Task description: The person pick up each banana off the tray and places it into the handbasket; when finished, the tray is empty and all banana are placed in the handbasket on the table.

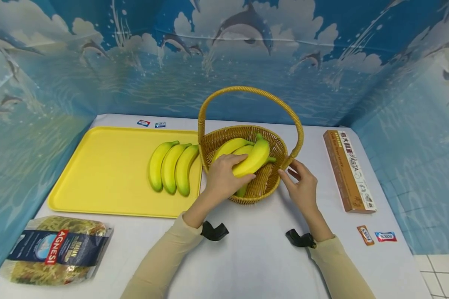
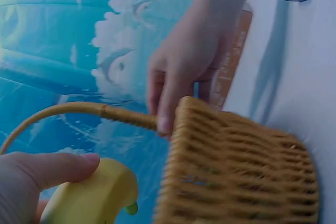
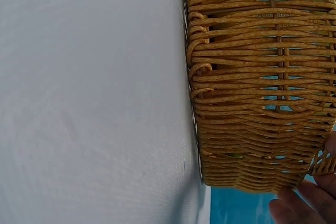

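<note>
At the near left corner of the white surface [image 1: 254, 257] lies a bag of dried pasta [image 1: 56, 250], its red label reading AGNESI. Two small sweet wrappers [image 1: 376, 236] sit by the near right edge.

Toward the middle of the surface, a person in cream sleeves works at a wicker basket [image 1: 263, 189] with a tall hoop handle [image 1: 247, 92]. The left hand [image 1: 224, 176] reaches over the basket's near left rim, its grip closed around a yellow banana [image 1: 252, 160] that lies tilted across the basket's opening, green tip pointing away from the person. The left wrist view shows the thumb [image 2: 58, 167] pressed along the banana's top. A second banana [image 1: 230, 146] rests in the basket just behind it.

The right hand [image 1: 303, 185] stands at the basket's right side, grip loose and holding nothing, fingers fairly straight with the fingertips [image 2: 164, 121] touching the rim where the handle joins it. The right wrist view shows the woven wall of the basket resting on the surface, fingertips at its edge.

Just left of the basket, a yellow tray [image 1: 97, 174] carries three bananas [image 1: 170, 167] side by side at its right end. Along the right edge of the surface lies a long brown pasta box [image 1: 349, 170]. Two more small wrappers [image 1: 151, 123] sit at the far edge, behind the tray. Blue dolphin-print sheeting [image 1: 134, 62] walls the surface on three sides.
</note>
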The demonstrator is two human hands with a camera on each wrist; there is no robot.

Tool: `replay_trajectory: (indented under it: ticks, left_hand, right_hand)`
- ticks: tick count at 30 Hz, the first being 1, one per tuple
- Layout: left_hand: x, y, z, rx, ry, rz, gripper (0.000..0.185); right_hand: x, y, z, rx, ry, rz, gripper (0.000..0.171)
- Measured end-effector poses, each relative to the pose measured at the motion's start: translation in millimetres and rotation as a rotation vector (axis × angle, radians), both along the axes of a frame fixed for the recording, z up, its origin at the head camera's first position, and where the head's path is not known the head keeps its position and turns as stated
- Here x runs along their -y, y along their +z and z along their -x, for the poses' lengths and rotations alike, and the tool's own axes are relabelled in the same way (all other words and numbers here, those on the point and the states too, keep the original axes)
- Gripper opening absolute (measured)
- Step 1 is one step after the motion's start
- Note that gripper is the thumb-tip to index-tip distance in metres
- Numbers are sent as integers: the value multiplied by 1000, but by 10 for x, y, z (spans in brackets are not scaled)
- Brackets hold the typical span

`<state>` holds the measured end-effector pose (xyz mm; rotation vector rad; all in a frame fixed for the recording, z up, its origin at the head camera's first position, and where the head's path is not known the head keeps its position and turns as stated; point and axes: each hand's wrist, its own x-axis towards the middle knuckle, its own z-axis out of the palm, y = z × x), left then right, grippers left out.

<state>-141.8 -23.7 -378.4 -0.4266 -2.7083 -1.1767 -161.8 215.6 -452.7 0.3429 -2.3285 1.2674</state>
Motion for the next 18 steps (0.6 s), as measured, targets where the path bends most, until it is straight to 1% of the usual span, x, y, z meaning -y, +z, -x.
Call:
replay_trajectory:
  ticks: [2,4,9,12,14,18]
  left_hand:
    - [-108,-65,50,21,-1,47,55]
    - [-200,-139,86,27,4,96,54]
    - [-374,-285,123,55,20,242,55]
    - [-428,-326,126,73,11,309,56]
    - [-442,-339,123,77,2,337,58]
    - [-441,-348,118,78,-15,344,59]
  right_hand:
    - [3,-5,3,1,-2,-7,40]
    - [3,-15,9,-4,-3,-14,40]
    - [4,-10,8,7,-10,-24,39]
    - [2,0,5,19,-7,-23,40]
    - [1,3,1,20,-2,-19,40]
    - [-1,6,-9,13,-3,-19,40]
